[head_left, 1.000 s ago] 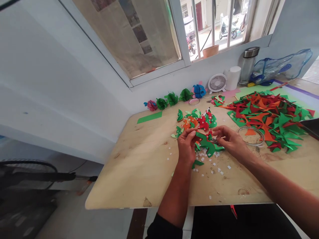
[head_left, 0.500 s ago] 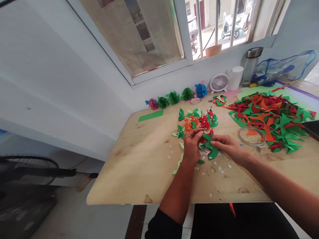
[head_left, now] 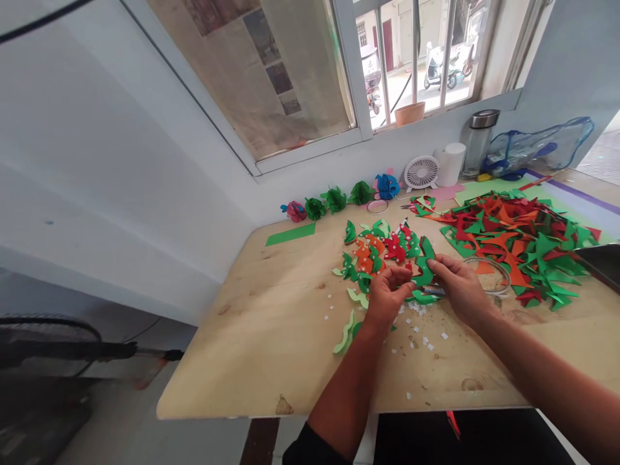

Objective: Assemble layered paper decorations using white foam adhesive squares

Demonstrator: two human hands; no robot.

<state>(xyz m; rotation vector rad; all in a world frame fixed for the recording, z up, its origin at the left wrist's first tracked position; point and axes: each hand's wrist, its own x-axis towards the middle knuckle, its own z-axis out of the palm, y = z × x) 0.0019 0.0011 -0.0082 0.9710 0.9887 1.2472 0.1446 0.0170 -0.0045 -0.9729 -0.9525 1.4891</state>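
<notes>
My right hand (head_left: 460,281) pinches a wavy green paper cutout (head_left: 425,271) by its right edge, holding it up over the table. Close to that cutout's lower left side is my left hand (head_left: 390,294), its fingers curled and its thumb near the fingertips. Whatever may be between them is too small to make out. Beneath and beside the hands lie more green cutouts (head_left: 423,298), with tiny white paper bits (head_left: 417,313) scattered around. Just beyond the left hand are orange cutouts (head_left: 367,250) and red cutouts (head_left: 396,247) dotted with white squares.
A heap of paper scraps (head_left: 518,232) covers the right side of the wooden table (head_left: 252,323). A tape-like ring (head_left: 507,278) lies before it. Along the wall stand green paper ornaments (head_left: 335,199), a small fan (head_left: 421,173), a white roll (head_left: 453,165) and a glass bottle (head_left: 477,145).
The green cutout has shifted right and is now in my right hand's fingers. My left hand has come off its upper end and sits lower. The camera view has tilted slightly.
</notes>
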